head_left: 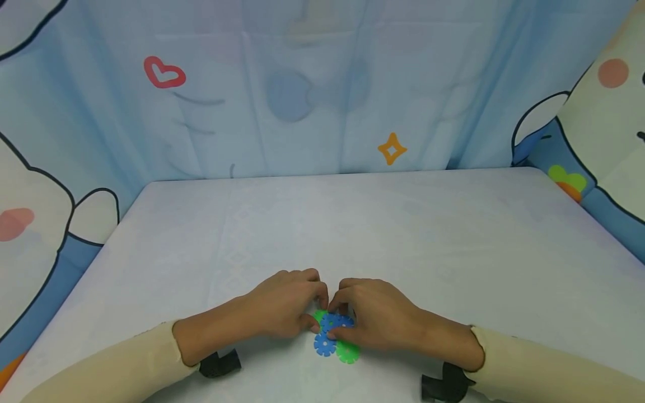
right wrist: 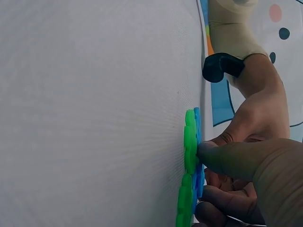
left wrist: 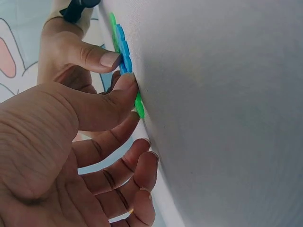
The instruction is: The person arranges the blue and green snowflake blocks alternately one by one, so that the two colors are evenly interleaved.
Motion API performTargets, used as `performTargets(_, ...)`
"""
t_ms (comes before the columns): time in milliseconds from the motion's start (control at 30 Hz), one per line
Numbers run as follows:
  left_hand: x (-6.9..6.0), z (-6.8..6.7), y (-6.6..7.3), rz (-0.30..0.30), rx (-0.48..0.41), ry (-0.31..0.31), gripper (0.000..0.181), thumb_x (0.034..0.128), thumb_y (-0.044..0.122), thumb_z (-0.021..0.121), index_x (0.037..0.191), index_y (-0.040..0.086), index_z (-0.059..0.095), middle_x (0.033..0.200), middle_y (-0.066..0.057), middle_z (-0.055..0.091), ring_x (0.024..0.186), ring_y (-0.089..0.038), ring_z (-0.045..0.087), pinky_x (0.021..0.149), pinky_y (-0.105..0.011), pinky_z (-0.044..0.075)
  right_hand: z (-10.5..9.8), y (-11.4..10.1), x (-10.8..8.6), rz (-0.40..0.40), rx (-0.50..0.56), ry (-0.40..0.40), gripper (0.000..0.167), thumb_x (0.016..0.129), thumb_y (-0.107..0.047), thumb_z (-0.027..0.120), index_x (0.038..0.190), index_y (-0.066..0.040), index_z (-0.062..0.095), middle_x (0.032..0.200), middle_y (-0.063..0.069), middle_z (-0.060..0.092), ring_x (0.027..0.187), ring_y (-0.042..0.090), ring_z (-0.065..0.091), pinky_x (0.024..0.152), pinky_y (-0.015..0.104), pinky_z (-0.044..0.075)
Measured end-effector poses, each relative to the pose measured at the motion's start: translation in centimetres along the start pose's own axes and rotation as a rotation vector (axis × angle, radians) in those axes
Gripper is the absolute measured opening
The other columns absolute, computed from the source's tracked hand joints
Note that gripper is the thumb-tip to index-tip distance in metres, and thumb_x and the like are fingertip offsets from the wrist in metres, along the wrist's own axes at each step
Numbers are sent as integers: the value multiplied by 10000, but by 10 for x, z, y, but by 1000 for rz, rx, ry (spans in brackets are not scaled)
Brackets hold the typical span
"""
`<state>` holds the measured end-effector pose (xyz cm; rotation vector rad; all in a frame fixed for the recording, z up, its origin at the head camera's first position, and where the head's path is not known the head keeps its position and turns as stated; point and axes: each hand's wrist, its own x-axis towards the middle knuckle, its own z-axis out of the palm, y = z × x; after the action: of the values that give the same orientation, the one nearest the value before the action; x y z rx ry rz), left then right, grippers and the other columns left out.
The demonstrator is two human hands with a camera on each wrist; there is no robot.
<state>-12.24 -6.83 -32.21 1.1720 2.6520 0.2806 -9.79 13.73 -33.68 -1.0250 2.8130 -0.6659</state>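
A flat cluster of blue and green notched plastic discs lies low over the white table, close to the front. One blue disc (head_left: 325,345) and one green disc (head_left: 348,353) show at its near side, while another green disc (head_left: 318,315) peeks out at the far left. My left hand (head_left: 287,302) pinches the cluster's left side between thumb and fingers. From the right, my right hand (head_left: 380,316) grips it, thumb laid across the top of the blue discs. Side-on in the right wrist view, green discs (right wrist: 190,142) sit against the blue ones. Fingers hide part of the cluster.
The white-covered table (head_left: 383,235) stretches away to a light blue curtain (head_left: 322,101) with cartoon prints. Black wrist mounts, the left one (head_left: 220,364) and the right one (head_left: 445,385), hang beneath the sleeves near the tabletop.
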Motion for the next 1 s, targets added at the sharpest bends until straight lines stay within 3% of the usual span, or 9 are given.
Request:
performTargets(200, 0, 1, 1, -2, 29, 1, 227, 811, 345, 808, 987, 259, 693, 971, 104, 594, 830, -49, 581, 782, -281, 491, 0, -1, 0, -4, -16, -3, 249, 771, -379, 821, 898, -176, 752, 816, -153, 608, 696, -60, 508, 619, 167, 442)
performTargets(367, 0, 2, 5, -2, 141, -21, 218, 839, 344, 780, 1021, 266, 690, 985, 107, 610, 910, -84, 614, 773, -286, 463, -3, 0, -5, 30, -25, -14, 254, 774, -402, 810, 894, -191, 736, 815, -171, 596, 693, -61, 510, 615, 168, 438)
performTargets(567, -2, 1, 10, 12, 241, -22, 219, 847, 336, 771, 1030, 257, 680, 970, 99, 601, 882, -84, 603, 747, -273, 441, -12, 3, -13, 93, -63, 2, 251, 772, -402, 804, 915, -212, 722, 811, -184, 586, 640, -44, 467, 587, 177, 411)
performTargets(767, -2, 1, 13, 5, 254, -25, 231, 854, 339, 763, 1041, 241, 670, 974, 87, 592, 914, -106, 604, 765, -284, 459, -23, 10, -22, 166, -100, 43, 286, 748, -407, 824, 930, -227, 696, 799, -176, 598, 578, -31, 432, 533, 183, 391)
performTargets(1000, -1, 2, 15, -45, 229, -66, 240, 861, 342, 751, 1034, 226, 631, 957, 87, 587, 922, -120, 580, 795, -295, 469, -31, 17, -27, 195, -63, 51, 272, 766, -358, 825, 953, -210, 694, 767, -165, 609, 568, -25, 452, 536, 185, 407)
